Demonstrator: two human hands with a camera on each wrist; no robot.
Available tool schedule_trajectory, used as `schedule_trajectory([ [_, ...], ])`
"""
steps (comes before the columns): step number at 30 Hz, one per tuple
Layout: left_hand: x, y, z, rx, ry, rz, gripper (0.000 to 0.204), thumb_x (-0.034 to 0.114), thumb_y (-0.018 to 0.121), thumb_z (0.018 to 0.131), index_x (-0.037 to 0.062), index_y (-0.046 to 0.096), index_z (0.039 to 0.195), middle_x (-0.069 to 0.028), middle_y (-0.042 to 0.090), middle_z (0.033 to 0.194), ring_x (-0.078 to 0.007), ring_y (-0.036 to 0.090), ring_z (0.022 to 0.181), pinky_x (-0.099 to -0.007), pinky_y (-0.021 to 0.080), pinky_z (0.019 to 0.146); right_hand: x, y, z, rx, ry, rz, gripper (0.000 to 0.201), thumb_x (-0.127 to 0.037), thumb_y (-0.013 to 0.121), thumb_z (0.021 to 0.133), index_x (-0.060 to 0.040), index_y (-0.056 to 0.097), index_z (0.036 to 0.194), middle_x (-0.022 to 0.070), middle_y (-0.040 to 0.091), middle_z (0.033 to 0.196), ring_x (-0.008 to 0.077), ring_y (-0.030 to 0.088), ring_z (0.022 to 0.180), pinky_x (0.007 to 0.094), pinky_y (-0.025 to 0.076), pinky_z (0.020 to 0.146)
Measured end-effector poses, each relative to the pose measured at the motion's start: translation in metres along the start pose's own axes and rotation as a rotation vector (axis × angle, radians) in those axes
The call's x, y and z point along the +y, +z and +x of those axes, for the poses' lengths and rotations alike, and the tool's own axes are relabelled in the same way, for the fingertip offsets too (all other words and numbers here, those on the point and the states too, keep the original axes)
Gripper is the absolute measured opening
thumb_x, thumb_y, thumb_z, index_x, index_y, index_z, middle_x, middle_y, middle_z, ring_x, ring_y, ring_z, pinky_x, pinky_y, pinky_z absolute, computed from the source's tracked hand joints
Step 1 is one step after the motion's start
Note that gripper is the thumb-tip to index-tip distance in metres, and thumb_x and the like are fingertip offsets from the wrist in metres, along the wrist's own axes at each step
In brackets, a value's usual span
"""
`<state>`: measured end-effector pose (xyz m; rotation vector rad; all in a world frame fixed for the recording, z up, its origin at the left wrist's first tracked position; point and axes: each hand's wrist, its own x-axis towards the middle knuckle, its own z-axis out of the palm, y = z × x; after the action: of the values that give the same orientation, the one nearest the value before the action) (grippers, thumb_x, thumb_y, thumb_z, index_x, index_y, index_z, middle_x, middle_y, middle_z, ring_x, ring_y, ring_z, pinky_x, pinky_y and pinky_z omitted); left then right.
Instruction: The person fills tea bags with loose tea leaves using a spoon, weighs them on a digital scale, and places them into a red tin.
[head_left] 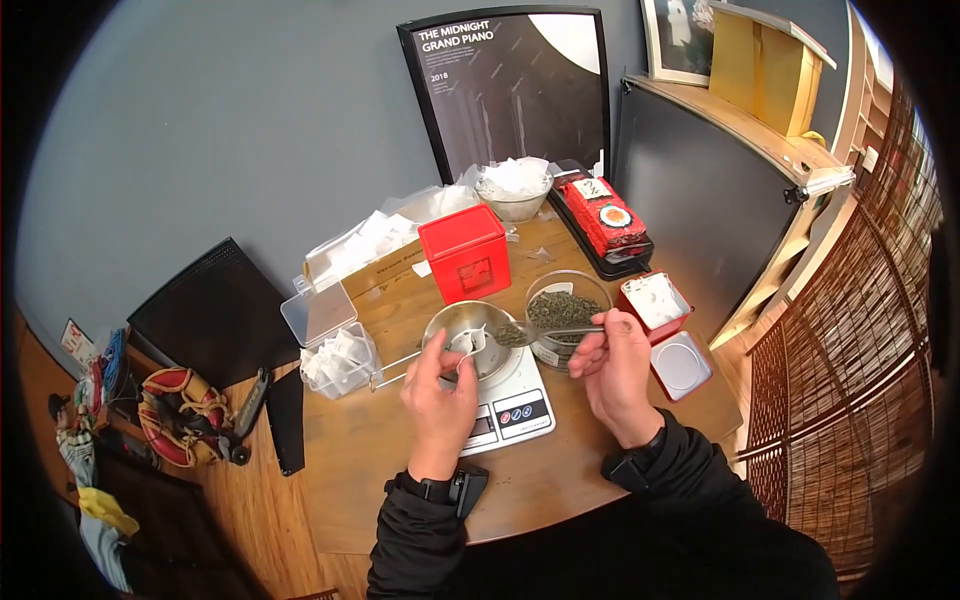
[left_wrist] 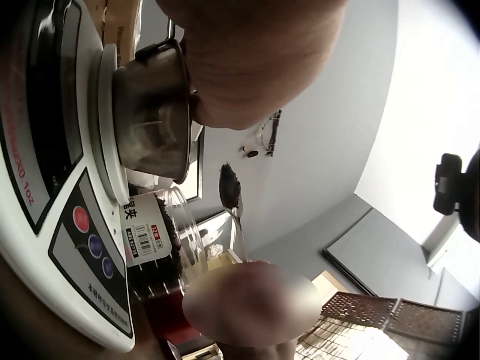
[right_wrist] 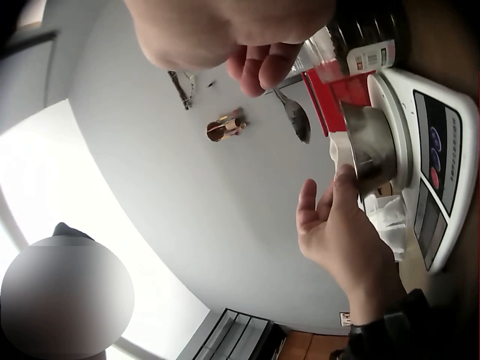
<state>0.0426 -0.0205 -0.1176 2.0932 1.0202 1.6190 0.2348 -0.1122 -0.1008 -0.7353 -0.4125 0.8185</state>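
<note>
My left hand (head_left: 440, 405) pinches a small white bag (head_left: 474, 342) at the near side of a metal bowl (head_left: 452, 318). The bowl stands on a white kitchen scale (head_left: 530, 378). Between thumb and fingers, my right hand (head_left: 618, 385) holds a spoon (head_left: 565, 330), its tip heaped with dark dried leaves (head_left: 514, 335), beside the bag and over the bowl's right edge. A clear round tub (head_left: 568, 308) of the same leaves is just behind the spoon. In the right wrist view, the left hand (right_wrist: 345, 240) has its fingertips at the bowl (right_wrist: 371, 146).
Behind the bowl stands a red tin (head_left: 465, 255). Left of it is a clear box of white bags (head_left: 340, 360). An opened red tin (head_left: 655, 302) and its lid (head_left: 682, 366) lie right. Farther back are a glass bowl (head_left: 515, 205) and a black tray with a red package (head_left: 605, 220).
</note>
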Motion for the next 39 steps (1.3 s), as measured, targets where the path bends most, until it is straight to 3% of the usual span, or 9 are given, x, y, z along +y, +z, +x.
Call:
schedule_trajectory([
  [21,0.009,-0.003,0.001,-0.04,0.03,0.053,0.042,-0.001,0.072,0.077,-0.001,0.064,0.118,-0.0083,0.073,0.081,-0.0267,0.069,0.078,-0.0382,0.054,0.075,0.024,0.026,-0.007,-0.238,-0.068,-0.289,0.021,-0.02,0.053,0.105,0.0002,0.051,0.108,0.0119,0.065,0.077,0.0186,0.069,0.065,0.0286,0.055,0.056],
  [23,0.006,-0.003,0.001,-0.041,0.101,0.082,0.047,-0.003,0.074,0.078,-0.0002,0.062,0.123,-0.0095,0.073,0.082,-0.0216,0.069,0.074,-0.0342,0.055,0.073,0.027,0.028,-0.007,-0.302,-0.159,-0.372,0.019,-0.019,0.055,0.104,-0.0001,0.054,0.108,0.0097,0.066,0.078,0.0154,0.068,0.066,0.0266,0.054,0.057],
  [29,0.004,-0.002,0.0,-0.034,0.075,0.058,0.047,-0.003,0.074,0.078,-0.0003,0.061,0.123,-0.0098,0.072,0.08,-0.0211,0.07,0.072,-0.0325,0.055,0.071,0.02,0.047,-0.007,-0.44,-0.362,-0.702,0.019,-0.019,0.058,0.103,-0.0004,0.057,0.104,0.0055,0.066,0.072,0.0106,0.066,0.065,0.026,0.052,0.057],
  [39,0.002,-0.003,0.001,-0.011,0.065,0.053,0.045,-0.004,0.073,0.079,-0.0018,0.061,0.123,-0.0102,0.072,0.08,-0.0187,0.07,0.072,-0.0309,0.055,0.07,0.011,0.056,-0.009,-0.458,-0.481,-0.785,0.015,-0.017,0.058,0.102,-0.0016,0.058,0.102,0.0079,0.064,0.068,0.0137,0.064,0.059,0.0284,0.049,0.054],
])
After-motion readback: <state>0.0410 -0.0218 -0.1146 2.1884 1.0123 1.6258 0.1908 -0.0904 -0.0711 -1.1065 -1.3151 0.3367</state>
